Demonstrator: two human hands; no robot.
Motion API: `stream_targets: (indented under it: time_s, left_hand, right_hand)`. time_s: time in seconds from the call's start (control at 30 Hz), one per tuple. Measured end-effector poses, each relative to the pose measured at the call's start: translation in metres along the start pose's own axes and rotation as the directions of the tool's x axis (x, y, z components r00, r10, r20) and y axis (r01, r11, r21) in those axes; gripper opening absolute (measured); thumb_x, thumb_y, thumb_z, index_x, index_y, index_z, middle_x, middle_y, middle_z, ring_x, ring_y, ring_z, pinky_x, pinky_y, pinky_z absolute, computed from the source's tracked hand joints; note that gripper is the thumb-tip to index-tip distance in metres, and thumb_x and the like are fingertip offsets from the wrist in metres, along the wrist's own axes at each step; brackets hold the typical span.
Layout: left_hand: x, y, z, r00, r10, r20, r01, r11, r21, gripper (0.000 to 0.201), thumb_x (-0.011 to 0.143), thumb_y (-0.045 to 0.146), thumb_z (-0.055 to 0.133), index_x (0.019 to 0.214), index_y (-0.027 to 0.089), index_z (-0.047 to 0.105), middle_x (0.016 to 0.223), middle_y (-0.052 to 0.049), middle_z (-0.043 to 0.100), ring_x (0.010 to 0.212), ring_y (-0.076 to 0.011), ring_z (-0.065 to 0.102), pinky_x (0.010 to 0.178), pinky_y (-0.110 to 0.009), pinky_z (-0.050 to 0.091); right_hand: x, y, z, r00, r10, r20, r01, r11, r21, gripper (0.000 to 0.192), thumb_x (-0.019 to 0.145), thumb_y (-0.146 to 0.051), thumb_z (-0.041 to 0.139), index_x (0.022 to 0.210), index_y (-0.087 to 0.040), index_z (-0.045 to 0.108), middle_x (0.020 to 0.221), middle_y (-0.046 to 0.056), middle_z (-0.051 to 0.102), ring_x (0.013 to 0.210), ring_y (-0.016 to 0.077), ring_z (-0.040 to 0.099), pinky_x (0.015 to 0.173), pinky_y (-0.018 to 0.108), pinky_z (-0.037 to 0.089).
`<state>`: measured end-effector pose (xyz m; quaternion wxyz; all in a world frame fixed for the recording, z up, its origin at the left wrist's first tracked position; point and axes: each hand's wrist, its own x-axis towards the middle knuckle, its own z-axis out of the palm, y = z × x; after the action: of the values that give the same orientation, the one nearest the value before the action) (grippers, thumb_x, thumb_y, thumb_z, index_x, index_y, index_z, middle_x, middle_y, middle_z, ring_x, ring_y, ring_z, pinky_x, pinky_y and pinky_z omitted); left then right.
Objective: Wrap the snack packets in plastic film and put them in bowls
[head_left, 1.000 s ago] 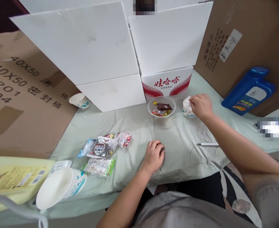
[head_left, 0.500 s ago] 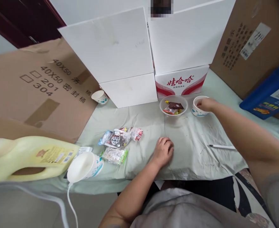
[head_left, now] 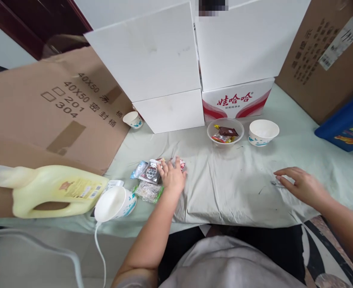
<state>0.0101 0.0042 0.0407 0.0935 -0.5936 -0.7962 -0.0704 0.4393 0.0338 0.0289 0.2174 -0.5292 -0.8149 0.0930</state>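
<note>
The left hand [head_left: 172,176] lies spread on the snack packets [head_left: 152,174], fingers loose and gripping nothing; the right hand [head_left: 302,186] rests open-fingered near a pen [head_left: 276,184]. Around them on the tabletop [head_left: 224,188] — candy bowl [head_left: 225,132], empty cup [head_left: 263,132], tipped cup [head_left: 115,203], yellow jug [head_left: 53,190]

pale green cloth [head_left: 224,188], yellow jug [head_left: 56,190], blue-patterned white cup [head_left: 263,132]

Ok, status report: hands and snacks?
Left hand flat on snack packets, no grip. Right hand open beside pen. Nothing in the way.
</note>
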Motion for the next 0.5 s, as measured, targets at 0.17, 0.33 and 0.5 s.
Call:
stream_targets:
  time_s: [0.17,0.33,0.5]
  left_hand:
    - [-0.012,0.027,0.013,0.957,0.268,-0.114,-0.289,0.925,-0.247,0.036,0.089,0.013,0.048,0.122,0.019,0.062,0.127,-0.016,0.060,0.124,-0.0328,0.050,0.102,-0.052,0.043]
    - [-0.022,0.056,0.008,0.742,0.590,-0.318,-0.643,0.493,-0.587,0.043,0.091,0.008,0.043,0.130,0.022,0.053,0.129,-0.009,0.059,0.126,-0.0214,0.051,0.105,-0.043,0.047]
    - [-0.032,0.069,0.015,0.610,0.692,-0.386,-0.760,0.373,-0.532,0.042,0.084,-0.003,0.045,0.100,0.026,0.071,0.144,-0.004,0.046,0.145,-0.0299,0.022,0.111,-0.055,0.036]
  right_hand:
    - [-0.025,0.001,0.027,0.991,-0.103,-0.085,0.088,0.983,-0.162,0.031,0.091,-0.042,0.046,0.096,-0.023,0.070,0.106,0.010,0.069,0.099,0.0297,0.061,0.086,0.048,0.050]
    - [-0.035,0.002,0.036,0.989,-0.131,-0.069,0.113,0.971,-0.211,0.033,0.093,-0.032,0.042,0.110,-0.019,0.067,0.113,0.013,0.064,0.104,0.0287,0.058,0.089,0.046,0.049]
    - [-0.037,-0.001,0.030,0.994,-0.046,-0.096,0.016,0.956,-0.293,0.027,0.092,-0.028,0.044,0.099,-0.017,0.068,0.094,0.012,0.065,0.092,0.0286,0.059,0.083,0.044,0.049]
